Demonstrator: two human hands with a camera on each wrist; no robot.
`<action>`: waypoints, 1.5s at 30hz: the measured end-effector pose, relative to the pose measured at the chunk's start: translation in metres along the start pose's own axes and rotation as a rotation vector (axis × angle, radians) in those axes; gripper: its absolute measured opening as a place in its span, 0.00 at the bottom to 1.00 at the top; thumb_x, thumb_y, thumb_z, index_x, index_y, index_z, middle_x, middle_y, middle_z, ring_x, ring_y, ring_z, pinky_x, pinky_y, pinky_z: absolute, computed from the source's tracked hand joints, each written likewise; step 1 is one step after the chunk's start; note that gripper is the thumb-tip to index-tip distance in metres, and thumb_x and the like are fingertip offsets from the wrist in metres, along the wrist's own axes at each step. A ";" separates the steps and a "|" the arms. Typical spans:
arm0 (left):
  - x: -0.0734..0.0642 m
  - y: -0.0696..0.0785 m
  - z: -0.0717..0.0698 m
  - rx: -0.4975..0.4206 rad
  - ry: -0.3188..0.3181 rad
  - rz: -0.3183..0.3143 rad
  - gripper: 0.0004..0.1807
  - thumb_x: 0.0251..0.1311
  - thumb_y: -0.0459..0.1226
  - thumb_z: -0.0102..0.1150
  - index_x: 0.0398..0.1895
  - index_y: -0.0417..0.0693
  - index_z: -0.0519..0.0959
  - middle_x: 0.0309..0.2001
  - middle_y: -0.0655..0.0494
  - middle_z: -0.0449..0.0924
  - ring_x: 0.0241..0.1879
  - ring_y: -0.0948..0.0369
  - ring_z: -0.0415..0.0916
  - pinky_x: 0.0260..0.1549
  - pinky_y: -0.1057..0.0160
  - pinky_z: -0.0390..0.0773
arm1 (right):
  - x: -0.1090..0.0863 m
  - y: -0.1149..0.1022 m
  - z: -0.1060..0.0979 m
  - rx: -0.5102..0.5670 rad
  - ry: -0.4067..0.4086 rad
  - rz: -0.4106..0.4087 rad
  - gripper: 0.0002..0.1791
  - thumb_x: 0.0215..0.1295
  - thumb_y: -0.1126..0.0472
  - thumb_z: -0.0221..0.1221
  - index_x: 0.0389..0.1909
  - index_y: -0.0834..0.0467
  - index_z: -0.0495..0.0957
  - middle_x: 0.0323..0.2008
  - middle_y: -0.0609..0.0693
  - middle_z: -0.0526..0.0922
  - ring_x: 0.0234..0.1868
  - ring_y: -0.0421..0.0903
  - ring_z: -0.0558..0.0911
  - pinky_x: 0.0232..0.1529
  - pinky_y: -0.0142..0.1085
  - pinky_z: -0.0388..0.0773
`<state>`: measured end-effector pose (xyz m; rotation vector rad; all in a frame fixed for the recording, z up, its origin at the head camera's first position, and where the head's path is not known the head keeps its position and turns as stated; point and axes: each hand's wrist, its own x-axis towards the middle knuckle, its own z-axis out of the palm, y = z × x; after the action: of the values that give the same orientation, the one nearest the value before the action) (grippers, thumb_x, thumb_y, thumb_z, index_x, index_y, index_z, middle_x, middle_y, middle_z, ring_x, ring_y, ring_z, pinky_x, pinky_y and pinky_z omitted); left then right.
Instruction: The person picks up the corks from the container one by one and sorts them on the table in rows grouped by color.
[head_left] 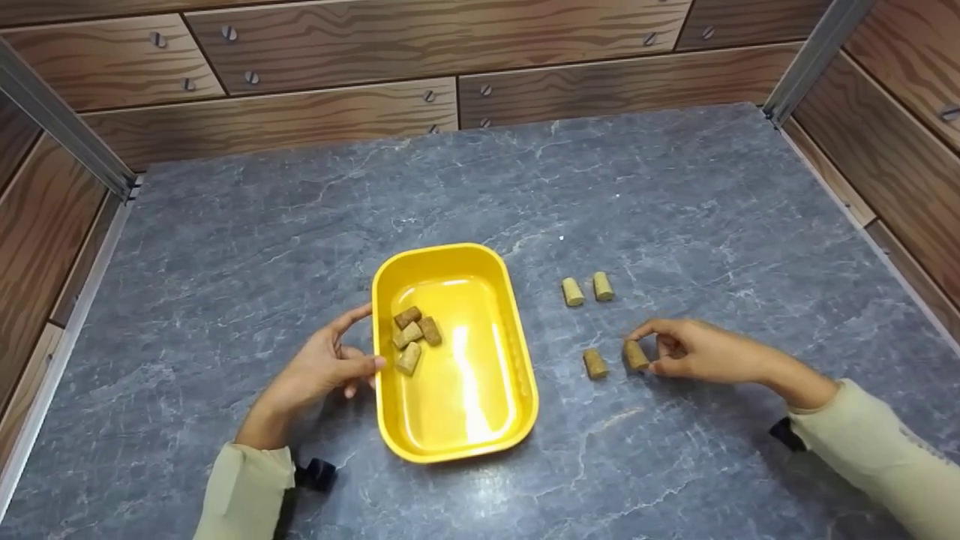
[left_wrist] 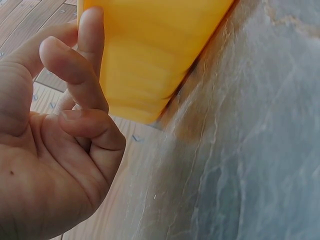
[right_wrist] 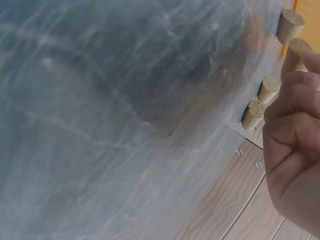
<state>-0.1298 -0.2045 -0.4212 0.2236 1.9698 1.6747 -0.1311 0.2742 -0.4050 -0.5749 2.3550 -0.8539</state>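
A yellow plastic tray (head_left: 469,405) sits on the table with several cork stoppers (head_left: 409,358) gathered at its left side. My left hand (head_left: 319,371) grips the tray's left wall, thumb at the rim; in the left wrist view, fingers of that hand (left_wrist: 75,115) curl beside the yellow wall. To the right of the tray, my right hand (head_left: 705,352) pinches a brown cork stopper (head_left: 635,355) between thumb and index finger, at the table surface. Just left of it stands another brown cork (head_left: 595,364). Two paler corks, a left one (head_left: 572,292) and a right one (head_left: 603,286), stand farther back.
The grey marbled table (head_left: 300,210) extends around the tray and corks. Wood-patterned panels (head_left: 337,52) enclose its back and sides, with metal posts (head_left: 817,60) at the back corners. A dark wrist device (head_left: 316,475) shows below the left sleeve.
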 end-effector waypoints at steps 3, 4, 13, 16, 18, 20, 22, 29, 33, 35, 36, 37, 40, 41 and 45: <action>0.001 0.000 0.001 -0.004 0.002 -0.002 0.47 0.54 0.36 0.63 0.72 0.50 0.45 0.20 0.59 0.82 0.12 0.66 0.69 0.15 0.71 0.70 | 0.000 0.000 0.000 -0.024 0.003 0.010 0.22 0.59 0.63 0.59 0.55 0.59 0.70 0.23 0.45 0.72 0.21 0.34 0.68 0.22 0.28 0.68; 0.001 0.000 0.001 -0.007 0.002 -0.001 0.47 0.54 0.36 0.63 0.72 0.50 0.45 0.20 0.59 0.82 0.12 0.66 0.69 0.15 0.71 0.70 | 0.000 0.000 0.000 -0.032 0.005 0.012 0.22 0.58 0.63 0.58 0.55 0.59 0.70 0.23 0.45 0.73 0.21 0.34 0.68 0.22 0.28 0.68; 0.001 -0.001 0.001 -0.022 0.012 -0.013 0.48 0.52 0.37 0.65 0.72 0.50 0.45 0.20 0.58 0.82 0.11 0.66 0.69 0.14 0.71 0.70 | 0.002 0.001 0.002 -0.076 0.010 0.002 0.23 0.57 0.63 0.59 0.54 0.61 0.71 0.23 0.45 0.73 0.22 0.34 0.69 0.23 0.28 0.69; 0.001 -0.001 0.001 -0.028 0.012 -0.012 0.48 0.52 0.37 0.65 0.72 0.50 0.45 0.20 0.59 0.82 0.11 0.66 0.69 0.15 0.71 0.70 | 0.002 0.001 0.003 -0.080 0.011 0.000 0.23 0.57 0.62 0.60 0.55 0.61 0.71 0.22 0.45 0.73 0.21 0.34 0.68 0.22 0.28 0.68; 0.001 -0.001 0.001 -0.021 0.009 -0.006 0.48 0.53 0.37 0.64 0.72 0.49 0.45 0.20 0.59 0.82 0.11 0.66 0.69 0.15 0.71 0.70 | 0.003 0.002 0.003 -0.079 0.013 0.001 0.24 0.57 0.62 0.60 0.55 0.61 0.71 0.22 0.45 0.72 0.21 0.34 0.67 0.22 0.28 0.67; 0.001 -0.001 0.001 -0.016 0.004 0.001 0.48 0.53 0.36 0.64 0.72 0.48 0.45 0.20 0.59 0.82 0.11 0.66 0.69 0.15 0.71 0.70 | 0.003 0.002 0.003 -0.082 0.013 0.000 0.23 0.57 0.62 0.60 0.55 0.61 0.71 0.22 0.45 0.72 0.21 0.34 0.67 0.22 0.28 0.67; 0.001 -0.001 0.000 -0.015 -0.006 0.013 0.47 0.54 0.35 0.63 0.72 0.47 0.44 0.20 0.60 0.82 0.12 0.67 0.69 0.15 0.71 0.70 | 0.003 0.002 0.002 -0.082 0.014 0.001 0.23 0.57 0.62 0.60 0.55 0.61 0.71 0.23 0.45 0.72 0.21 0.34 0.67 0.22 0.28 0.67; 0.000 -0.001 0.000 -0.025 -0.004 0.007 0.46 0.54 0.33 0.62 0.72 0.47 0.45 0.20 0.60 0.82 0.13 0.67 0.70 0.15 0.72 0.71 | 0.002 0.004 0.003 -0.071 0.016 0.000 0.23 0.58 0.61 0.60 0.55 0.61 0.71 0.23 0.46 0.73 0.21 0.34 0.68 0.22 0.28 0.68; 0.000 -0.001 0.000 -0.028 0.006 -0.004 0.46 0.54 0.33 0.62 0.72 0.48 0.45 0.20 0.60 0.82 0.12 0.67 0.70 0.14 0.72 0.70 | 0.003 0.005 0.003 -0.063 0.023 0.001 0.23 0.59 0.61 0.59 0.56 0.61 0.70 0.24 0.46 0.73 0.21 0.34 0.67 0.22 0.28 0.67; 0.000 -0.001 0.000 -0.029 0.004 -0.003 0.46 0.54 0.33 0.62 0.72 0.48 0.45 0.20 0.60 0.82 0.12 0.67 0.70 0.14 0.72 0.70 | 0.003 0.005 0.003 -0.059 0.027 0.003 0.23 0.59 0.61 0.59 0.56 0.61 0.70 0.24 0.46 0.73 0.21 0.34 0.67 0.22 0.28 0.67; 0.000 -0.001 0.000 -0.028 0.003 -0.003 0.46 0.54 0.33 0.62 0.72 0.48 0.45 0.20 0.60 0.82 0.12 0.67 0.70 0.14 0.72 0.70 | 0.004 0.005 0.004 -0.056 0.028 0.005 0.23 0.59 0.61 0.59 0.56 0.61 0.70 0.24 0.46 0.73 0.21 0.34 0.67 0.22 0.28 0.67; 0.000 -0.001 0.001 -0.029 0.003 -0.004 0.46 0.54 0.33 0.62 0.72 0.48 0.45 0.20 0.60 0.82 0.12 0.67 0.70 0.14 0.72 0.70 | 0.004 0.005 0.004 -0.053 0.030 0.006 0.23 0.59 0.61 0.59 0.56 0.61 0.70 0.24 0.46 0.73 0.21 0.34 0.67 0.22 0.28 0.67; 0.001 -0.001 0.001 -0.029 0.003 -0.008 0.46 0.54 0.33 0.62 0.72 0.50 0.45 0.20 0.59 0.83 0.12 0.67 0.70 0.14 0.72 0.70 | 0.004 0.006 0.004 -0.041 0.031 0.012 0.24 0.59 0.61 0.59 0.57 0.61 0.69 0.24 0.47 0.73 0.21 0.34 0.67 0.21 0.28 0.66; 0.001 0.000 0.001 -0.026 0.002 -0.008 0.47 0.54 0.34 0.62 0.72 0.50 0.45 0.20 0.59 0.83 0.12 0.66 0.70 0.14 0.72 0.71 | 0.004 0.006 0.004 -0.036 0.031 0.013 0.25 0.59 0.61 0.59 0.58 0.61 0.69 0.24 0.47 0.73 0.21 0.34 0.67 0.21 0.28 0.67; 0.001 0.000 0.000 -0.009 0.007 -0.010 0.47 0.54 0.35 0.63 0.72 0.51 0.45 0.21 0.59 0.83 0.12 0.66 0.70 0.15 0.71 0.71 | 0.004 0.005 0.002 -0.009 0.035 0.006 0.25 0.60 0.61 0.59 0.59 0.60 0.68 0.25 0.47 0.73 0.22 0.34 0.68 0.22 0.28 0.68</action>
<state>-0.1303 -0.2039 -0.4213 0.2047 1.9649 1.6800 -0.1340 0.2745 -0.4114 -0.5609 2.3920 -0.8572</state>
